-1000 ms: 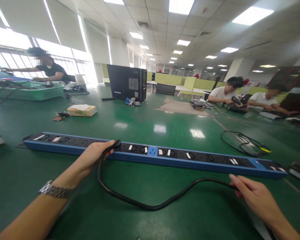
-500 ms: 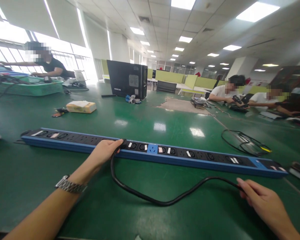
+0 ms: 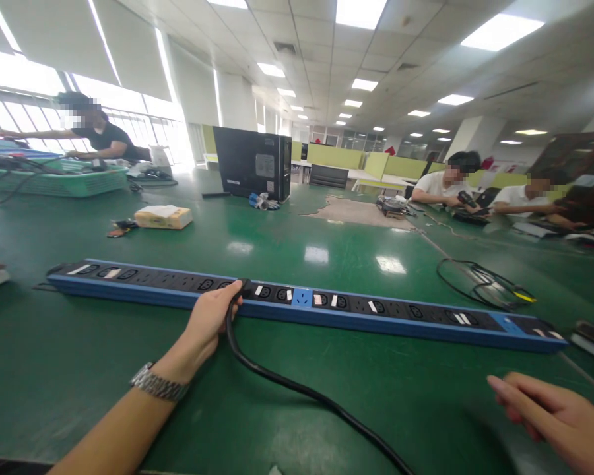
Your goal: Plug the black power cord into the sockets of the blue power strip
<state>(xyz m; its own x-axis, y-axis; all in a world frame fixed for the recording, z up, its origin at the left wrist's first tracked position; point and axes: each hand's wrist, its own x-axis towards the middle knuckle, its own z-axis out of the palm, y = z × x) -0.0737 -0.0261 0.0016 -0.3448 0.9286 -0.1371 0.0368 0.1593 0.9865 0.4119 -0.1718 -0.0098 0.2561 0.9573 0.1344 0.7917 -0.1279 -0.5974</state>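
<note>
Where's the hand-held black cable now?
In the head view, the black cable runs from the left hand, at the blue power strip, down to the bottom edge, right of centre.

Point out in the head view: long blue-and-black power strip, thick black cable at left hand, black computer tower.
Long blue-and-black power strip [image 3: 302, 298]: head view, blue central socket.
Thick black cable [image 3: 299, 387]: head view, mid-run.
Black computer tower [image 3: 247, 160]: head view, side panel.

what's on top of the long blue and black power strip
The strip bears black sockets and white stickers; the left hand holds a black plug there. Hand and plug cover what lies beneath, so whether the plug is seated cannot be seen.
</note>
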